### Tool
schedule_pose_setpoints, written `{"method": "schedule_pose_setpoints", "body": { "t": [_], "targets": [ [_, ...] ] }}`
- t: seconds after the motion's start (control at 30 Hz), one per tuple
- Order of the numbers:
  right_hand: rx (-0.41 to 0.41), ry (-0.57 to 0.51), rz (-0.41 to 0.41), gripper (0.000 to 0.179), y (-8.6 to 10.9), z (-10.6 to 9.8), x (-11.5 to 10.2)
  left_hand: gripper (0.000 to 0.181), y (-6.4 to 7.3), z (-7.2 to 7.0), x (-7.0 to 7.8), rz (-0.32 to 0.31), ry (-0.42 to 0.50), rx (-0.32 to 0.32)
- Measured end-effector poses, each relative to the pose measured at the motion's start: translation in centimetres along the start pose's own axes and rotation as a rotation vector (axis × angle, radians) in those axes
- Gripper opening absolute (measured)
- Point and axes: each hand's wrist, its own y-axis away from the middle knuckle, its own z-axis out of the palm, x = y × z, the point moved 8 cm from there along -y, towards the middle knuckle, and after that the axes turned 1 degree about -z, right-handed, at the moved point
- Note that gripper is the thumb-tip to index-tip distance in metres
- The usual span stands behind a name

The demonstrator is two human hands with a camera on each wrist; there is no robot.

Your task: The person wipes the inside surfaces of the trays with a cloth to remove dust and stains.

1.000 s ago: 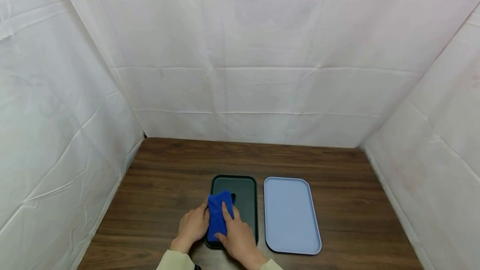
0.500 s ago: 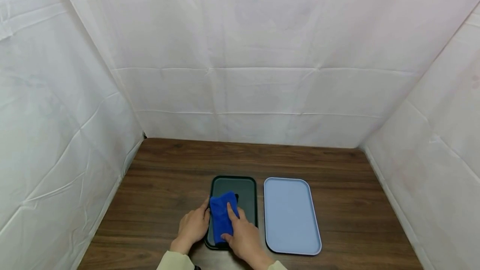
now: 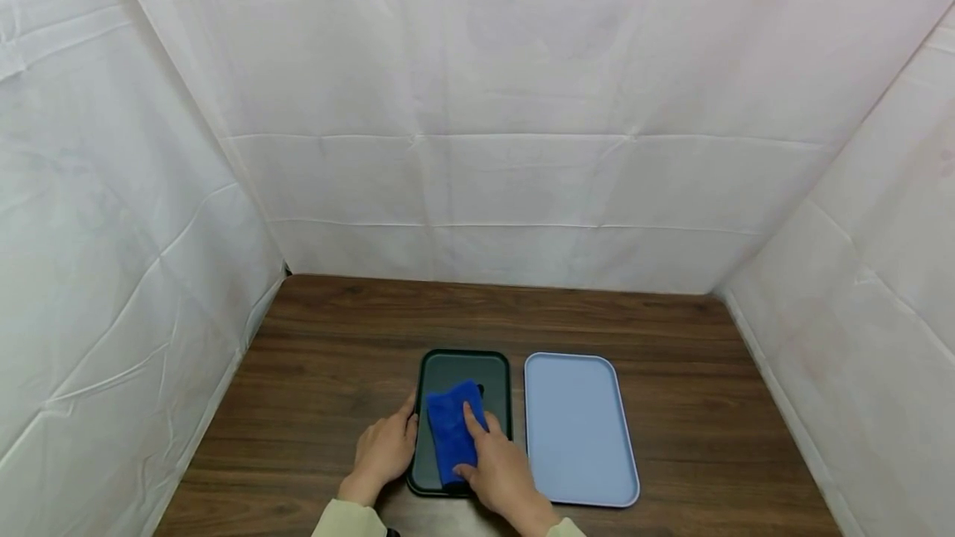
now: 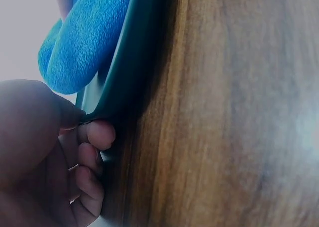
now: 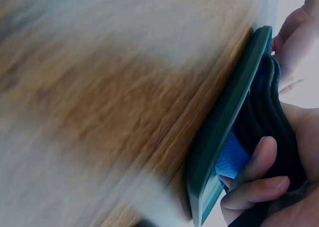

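Observation:
A dark green tray lies on the table, with a folded blue cloth on its surface. My left hand holds the tray's left rim. In the left wrist view, thumb and index finger pinch the green rim close to the blue cloth. On the cloth's right side, my right hand grips it and presses it against the tray. The right wrist view shows curled fingers around the cloth's folds, whose underside looks dark. A small dark spot shows beside the cloth's far corner.
A light blue tray lies just right of the green one, with a narrow gap between them. Both are on a brown wooden table. White fabric sheets enclose the table at the back and both sides.
My right hand has slid the cloth rightward across the green tray, uncovering the tray's left strip. The left hand stays at the rim, and both trays keep their places.

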Motion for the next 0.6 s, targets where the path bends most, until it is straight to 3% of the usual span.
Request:
{"method": "schedule_pose_setpoints", "body": {
  "t": [0.4, 0.6],
  "targets": [
    [0.000, 0.018, 0.017, 0.092, 0.2, -0.9, 1.3, 0.046, 0.0, -0.1, 0.0, 0.005, -0.020, 0.039],
    [-0.017, 0.024, 0.035, 0.092, 0.4, -1.3, 1.7, 0.047, 0.0, 0.2, -0.1, 0.010, 0.005, 0.019]
  ]
}}
